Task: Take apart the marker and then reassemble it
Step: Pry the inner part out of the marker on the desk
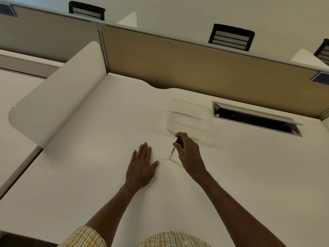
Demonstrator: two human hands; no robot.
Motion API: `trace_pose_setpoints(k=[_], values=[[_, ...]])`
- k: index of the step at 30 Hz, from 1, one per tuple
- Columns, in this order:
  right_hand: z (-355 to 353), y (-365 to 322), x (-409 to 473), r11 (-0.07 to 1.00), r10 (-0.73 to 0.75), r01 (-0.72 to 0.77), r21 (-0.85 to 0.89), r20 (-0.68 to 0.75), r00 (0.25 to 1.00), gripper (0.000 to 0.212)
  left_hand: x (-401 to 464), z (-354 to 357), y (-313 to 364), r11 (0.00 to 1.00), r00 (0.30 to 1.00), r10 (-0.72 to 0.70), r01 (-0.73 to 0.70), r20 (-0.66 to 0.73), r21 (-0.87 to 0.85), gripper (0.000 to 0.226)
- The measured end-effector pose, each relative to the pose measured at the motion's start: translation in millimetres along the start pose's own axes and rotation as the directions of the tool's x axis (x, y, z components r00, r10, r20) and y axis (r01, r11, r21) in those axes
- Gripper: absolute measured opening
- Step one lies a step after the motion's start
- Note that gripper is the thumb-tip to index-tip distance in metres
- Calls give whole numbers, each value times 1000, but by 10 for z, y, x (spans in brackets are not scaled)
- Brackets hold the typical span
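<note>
On the white desk [89, 175], the right hand [188, 154] pinches the marker [175, 147] near its dark cap end, its far tip touching the surface, probably to steady it. Just left, the left hand [141, 168] lies flat and open, holding nothing.

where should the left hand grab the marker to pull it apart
Grip the pale lower barrel of the marker from the left: it juts down-left, bare, below the right hand, which holds the dark upper end. The left hand lies flat on the desk just beside it.
</note>
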State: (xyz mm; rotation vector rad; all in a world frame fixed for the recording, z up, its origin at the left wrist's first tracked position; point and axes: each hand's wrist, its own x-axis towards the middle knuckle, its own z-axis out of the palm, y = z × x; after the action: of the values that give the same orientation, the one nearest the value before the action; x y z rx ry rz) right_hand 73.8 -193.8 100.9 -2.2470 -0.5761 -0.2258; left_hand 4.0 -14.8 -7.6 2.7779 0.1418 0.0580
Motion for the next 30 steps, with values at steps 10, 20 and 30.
trace_pose_setpoints(k=[10,20,30], values=[[-78,-18,-71,991,-113,108,-76,-62,992,22,3,16,-8,1000,1000,-9,9,6,1,73],[-149,-139,28,991,-123,115,-68,-128,984,22,17,21,-16,1000,1000,-5,5,-10,-9,72],[-79,-33,15,992,-54,54,-115,3,999,19,10,27,-18,1000,1000,-7,7,-26,-20,73]])
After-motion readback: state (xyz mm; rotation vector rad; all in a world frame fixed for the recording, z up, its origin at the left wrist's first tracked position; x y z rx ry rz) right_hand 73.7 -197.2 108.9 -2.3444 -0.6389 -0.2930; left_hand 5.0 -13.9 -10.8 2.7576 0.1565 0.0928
